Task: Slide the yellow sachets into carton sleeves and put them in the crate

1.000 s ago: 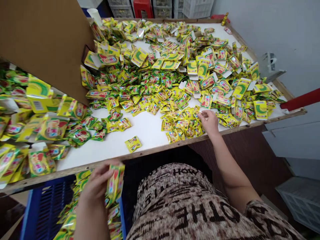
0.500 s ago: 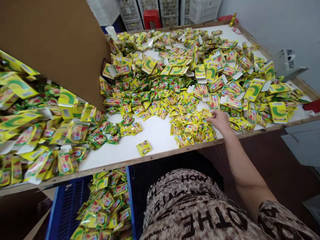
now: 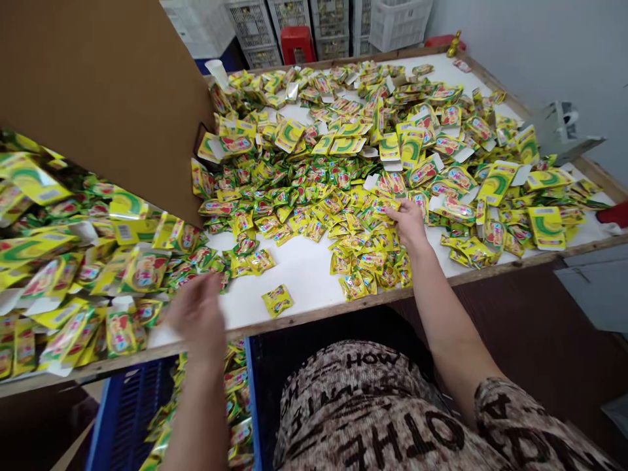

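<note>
White-topped table (image 3: 307, 275), wood-rimmed, fills most of view. Brown cardboard (image 3: 112, 111) stands over its L part. Blue crate (image 3: 130, 405), holding yellow-green packs, sits below the nr. edge, toward the L. Behind the far edge: red stool (image 3: 297, 44).

L hand (image 3: 199, 307): over the nr. edge, L part; motion-blurred, so can't tell if fingers are spread or pressed together, or if anything is held. Nearest to it: green sachets (image 3: 189, 275), just beyond. R hand (image 3: 409, 226): over the nr. edge's side of the table, R of middle; thumb & fingertips appear pressed together, pinching a yellow sachet (image 3: 383, 205).

Cartons (image 3: 547, 226), some w/ white flaps out, lie along the R edge & toward the far edge; more at the nr. L corner.

Sachet heap (image 3: 370, 261): yellow, reaching almost to the nr. edge, directly L of & below R hand's wrist.

Key relation: pinched sachet lies at R hand's fingertips, on their L side, long axis approx. parallel to the nr. edge; R hand is clearly nearer. Lone sachet (image 3: 277, 301), approx. square, no clear long axis, lies askew nr. that edge btwn the hands, closer to L hand.
</note>
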Available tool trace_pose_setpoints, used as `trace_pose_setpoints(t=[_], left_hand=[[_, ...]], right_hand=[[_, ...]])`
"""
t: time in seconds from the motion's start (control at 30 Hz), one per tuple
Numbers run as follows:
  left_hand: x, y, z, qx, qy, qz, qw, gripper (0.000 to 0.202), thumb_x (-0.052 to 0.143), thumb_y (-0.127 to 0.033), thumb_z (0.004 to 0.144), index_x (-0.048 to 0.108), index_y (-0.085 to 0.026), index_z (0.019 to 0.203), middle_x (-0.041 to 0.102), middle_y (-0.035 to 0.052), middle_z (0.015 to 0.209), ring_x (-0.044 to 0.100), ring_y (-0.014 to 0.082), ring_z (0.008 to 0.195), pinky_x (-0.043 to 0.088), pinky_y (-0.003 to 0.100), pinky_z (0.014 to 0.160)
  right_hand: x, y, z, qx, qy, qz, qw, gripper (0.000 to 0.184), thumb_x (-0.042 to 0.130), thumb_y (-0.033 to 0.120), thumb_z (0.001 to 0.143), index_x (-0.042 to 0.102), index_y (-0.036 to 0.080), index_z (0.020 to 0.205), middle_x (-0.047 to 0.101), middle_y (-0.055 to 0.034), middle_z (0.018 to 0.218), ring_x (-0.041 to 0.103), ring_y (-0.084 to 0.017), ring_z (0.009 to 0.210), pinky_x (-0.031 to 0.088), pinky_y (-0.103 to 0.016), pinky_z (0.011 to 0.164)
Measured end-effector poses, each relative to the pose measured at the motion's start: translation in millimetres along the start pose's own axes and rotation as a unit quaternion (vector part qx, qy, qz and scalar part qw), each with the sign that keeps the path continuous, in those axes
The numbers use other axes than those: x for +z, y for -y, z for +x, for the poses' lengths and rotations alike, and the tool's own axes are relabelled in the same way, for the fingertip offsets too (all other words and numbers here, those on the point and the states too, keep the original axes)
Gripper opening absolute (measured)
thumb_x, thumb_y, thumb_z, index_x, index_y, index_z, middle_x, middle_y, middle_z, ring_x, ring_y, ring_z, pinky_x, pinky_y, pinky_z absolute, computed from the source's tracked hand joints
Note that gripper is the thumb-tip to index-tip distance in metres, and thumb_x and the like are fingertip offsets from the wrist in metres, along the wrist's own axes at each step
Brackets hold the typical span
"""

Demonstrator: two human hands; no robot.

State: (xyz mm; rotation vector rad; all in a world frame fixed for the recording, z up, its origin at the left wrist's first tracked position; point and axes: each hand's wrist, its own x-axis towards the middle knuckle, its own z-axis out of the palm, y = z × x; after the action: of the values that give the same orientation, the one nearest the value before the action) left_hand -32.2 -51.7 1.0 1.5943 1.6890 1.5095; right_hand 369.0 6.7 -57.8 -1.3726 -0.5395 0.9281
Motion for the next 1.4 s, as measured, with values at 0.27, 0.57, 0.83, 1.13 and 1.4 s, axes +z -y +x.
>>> trace_pose_setpoints(t=[0.27, 0.57, 0.83, 1.13, 1.4], left_hand=[[298.2, -74.8, 7.2, 0.063, 0.412, 0.153, 0.896, 0.015, 0.07, -0.014, 0.074, 0.07, -0.012, 0.089, 0.071, 0.018, 0.103, 0.064, 0.0298, 0.102, 0.048, 0.04, 0.09], [284.7, -54.3, 22.9, -0.091, 0.404, -0.063, 0.908, 0.016, 0.069, -0.025, 0.07, 0.056, -0.017, 0.066, 0.053, -0.0036, 0.057, 0.049, 0.0108, 0.052, 0.04, 0.022, 0.054], [313.7, -99.3, 5.6, 0.127, 0.521, -0.084, 0.84, 0.02, 0.052, -0.024, 0.09, 0.067, -0.018, 0.1, 0.07, 0.0095, 0.093, 0.066, 0.0206, 0.086, 0.054, 0.04, 0.084], [367.1, -141.5, -26.7, 0.54, 0.493, 0.206, 0.651, 0.045, 0.052, -0.001, 0.079, 0.06, -0.021, 0.118, 0.029, 0.0147, 0.16, 0.018, 0.0363, 0.151, 0.009, 0.072, 0.116], [266.1, -135.0, -24.8, 0.346, 0.439, 0.245, 0.792, 0.038, 0.068, -0.037, 0.077, 0.052, -0.019, 0.107, 0.067, 0.0094, 0.095, 0.064, 0.0276, 0.094, 0.049, 0.038, 0.082]], right_hand=[[-25.3, 1.5, -5.6, 0.006, 0.065, 0.072, 0.995, 0.045, 0.089, 0.037, 0.047, 0.064, 0.02, 0.081, 0.072, 0.0007, 0.078, 0.065, -0.015, 0.067, 0.054, -0.029, 0.062], [-2.2, -12.1, 2.8, -0.012, 0.079, -0.002, 0.997, 0.045, 0.09, 0.043, 0.044, 0.065, 0.017, 0.071, 0.068, 0.0009, 0.069, 0.062, -0.015, 0.065, 0.052, -0.029, 0.064], [-66.2, 10.1, -36.4, -0.077, 0.0, 0.113, 0.991, 0.047, 0.089, 0.032, 0.056, 0.064, 0.022, 0.095, 0.072, 0.0021, 0.081, 0.067, -0.015, 0.074, 0.055, -0.028, 0.072], [-144.8, 5.7, -92.0, -0.011, -0.061, 0.148, 0.987, 0.032, 0.087, 0.029, 0.064, 0.07, 0.017, 0.088, 0.074, -0.0014, 0.086, 0.067, -0.013, 0.076, 0.056, -0.026, 0.073], [-84.4, 50.4, -82.2, -0.203, -0.126, 0.054, 0.969, 0.027, 0.077, 0.034, 0.074, 0.069, 0.019, 0.094, 0.073, -0.0035, 0.093, 0.067, -0.017, 0.081, 0.055, -0.031, 0.076]])
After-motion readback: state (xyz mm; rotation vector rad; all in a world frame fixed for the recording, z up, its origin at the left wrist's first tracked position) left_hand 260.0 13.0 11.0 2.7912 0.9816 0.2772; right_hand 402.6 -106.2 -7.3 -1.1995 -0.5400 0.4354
